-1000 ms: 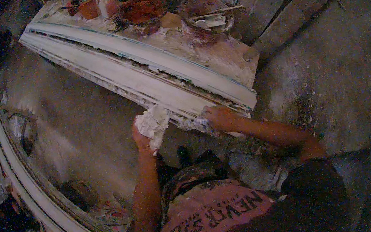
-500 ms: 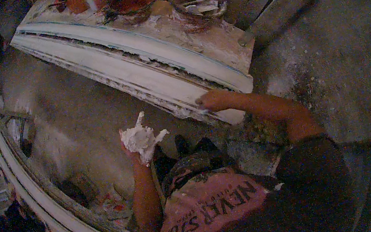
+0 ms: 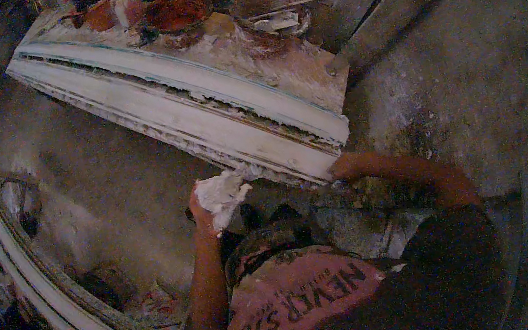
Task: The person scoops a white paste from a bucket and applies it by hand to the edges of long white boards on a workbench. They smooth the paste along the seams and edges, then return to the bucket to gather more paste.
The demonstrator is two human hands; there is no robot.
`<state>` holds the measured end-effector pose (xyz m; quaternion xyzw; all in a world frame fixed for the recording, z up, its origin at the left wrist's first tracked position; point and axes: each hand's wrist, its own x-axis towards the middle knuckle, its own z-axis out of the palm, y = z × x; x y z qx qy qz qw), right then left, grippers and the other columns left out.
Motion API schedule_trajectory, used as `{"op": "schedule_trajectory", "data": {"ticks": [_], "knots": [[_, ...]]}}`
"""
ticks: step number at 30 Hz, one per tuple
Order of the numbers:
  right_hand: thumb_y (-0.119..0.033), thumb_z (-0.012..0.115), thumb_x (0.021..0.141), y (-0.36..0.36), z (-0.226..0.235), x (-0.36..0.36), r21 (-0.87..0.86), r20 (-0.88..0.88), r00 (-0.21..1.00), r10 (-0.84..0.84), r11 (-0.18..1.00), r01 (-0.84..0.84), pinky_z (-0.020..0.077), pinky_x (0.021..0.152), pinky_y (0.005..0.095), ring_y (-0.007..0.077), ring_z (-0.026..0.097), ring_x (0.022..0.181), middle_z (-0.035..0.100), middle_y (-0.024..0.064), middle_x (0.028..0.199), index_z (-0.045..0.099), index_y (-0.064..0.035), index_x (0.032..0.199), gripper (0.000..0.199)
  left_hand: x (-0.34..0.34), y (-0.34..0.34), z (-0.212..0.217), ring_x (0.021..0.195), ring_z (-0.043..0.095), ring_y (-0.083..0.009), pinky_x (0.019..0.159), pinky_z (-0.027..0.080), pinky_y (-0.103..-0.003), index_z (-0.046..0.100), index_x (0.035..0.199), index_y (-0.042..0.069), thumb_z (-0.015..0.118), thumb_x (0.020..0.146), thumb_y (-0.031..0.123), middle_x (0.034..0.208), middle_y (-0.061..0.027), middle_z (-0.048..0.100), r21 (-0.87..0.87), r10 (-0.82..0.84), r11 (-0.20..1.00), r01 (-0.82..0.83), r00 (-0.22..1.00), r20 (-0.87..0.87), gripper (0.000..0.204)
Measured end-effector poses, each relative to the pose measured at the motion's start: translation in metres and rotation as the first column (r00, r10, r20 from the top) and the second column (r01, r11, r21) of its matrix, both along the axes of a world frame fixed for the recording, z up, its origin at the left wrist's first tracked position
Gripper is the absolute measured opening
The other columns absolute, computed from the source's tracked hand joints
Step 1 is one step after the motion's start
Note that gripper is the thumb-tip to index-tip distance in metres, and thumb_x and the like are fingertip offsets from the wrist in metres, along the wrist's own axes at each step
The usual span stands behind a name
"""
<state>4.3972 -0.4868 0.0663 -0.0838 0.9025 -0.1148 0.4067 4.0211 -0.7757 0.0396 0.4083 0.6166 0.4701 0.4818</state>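
My left hand (image 3: 198, 205) is closed under a ragged clump of white paste (image 3: 222, 195) that looks like wet plaster. It is held close to the front edge of a long white moulding (image 3: 154, 116), which lies on a board and has a groove with rough edges along its length. At the moulding's right end is my right hand (image 3: 345, 166), its fingers curled in and down at the near corner. Dim light hides the fingertips, so whatever they grip does not show. Crumbly white paste (image 3: 251, 169) clings along the moulding's front edge.
Behind the moulding, the board (image 3: 325, 74) carries an orange-red bowl (image 3: 179, 10) and another bowl (image 3: 273, 20) with white pieces and a stick in it. Wooden planks (image 3: 410, 0) lean at the back right. More long white mouldings (image 3: 57, 291) curve along the left.
My right hand has slid rightward along the moulding to its end. The left hand, with the white paste, has shifted slightly right and now sits nearer the moulding's front edge.
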Motion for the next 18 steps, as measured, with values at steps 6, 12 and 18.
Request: {"op": "schedule_trajectory", "data": {"ticks": [6,12,18], "knots": [[-0.021,0.063,0.089,-0.044,0.087,-0.109,-0.115,-0.515,0.741,-0.432,0.891,0.439,0.0523,0.087,0.0487,0.0356,0.063,0.104,0.062,0.0154,0.115,0.06,-0.0111,0.125,0.038,0.039,0.031,0.015,0.13,0.05,-0.0449,0.113,0.032,-0.064,0.052,0.136,-0.005,0.039,0.093,0.055,0.138,-0.0245,0.055,-0.065,0.005,0.997,0.036,0.842,0.54,0.075],[-0.017,0.061,0.087,-0.117,0.078,-0.143,-0.047,-0.774,0.586,-0.241,0.944,0.326,0.0535,0.09,0.0462,0.0369,0.06,0.109,0.056,0.0191,0.123,0.053,-0.0168,0.143,0.056,0.037,0.047,-0.002,0.116,0.062,-0.0379,0.105,0.048,-0.052,0.058,0.128,-0.002,0.037,0.097,0.047,0.125,-0.0188,0.065,0.007,0.15,0.988,-0.157,0.956,0.253,0.062],[-0.014,0.057,0.088,-0.09,0.022,-0.032,-0.018,-0.361,0.92,-0.152,0.988,0.156,0.0558,0.081,0.0473,0.0348,0.065,0.102,0.06,0.0146,0.117,0.056,-0.0157,0.132,0.043,-0.019,0.026,0.005,0.114,0.064,-0.0382,0.102,0.051,-0.051,0.061,0.123,-0.002,0.037,0.099,0.041,0.123,-0.02,0.066,-0.043,0.208,0.973,-0.228,0.941,-0.268,0.055]]}}
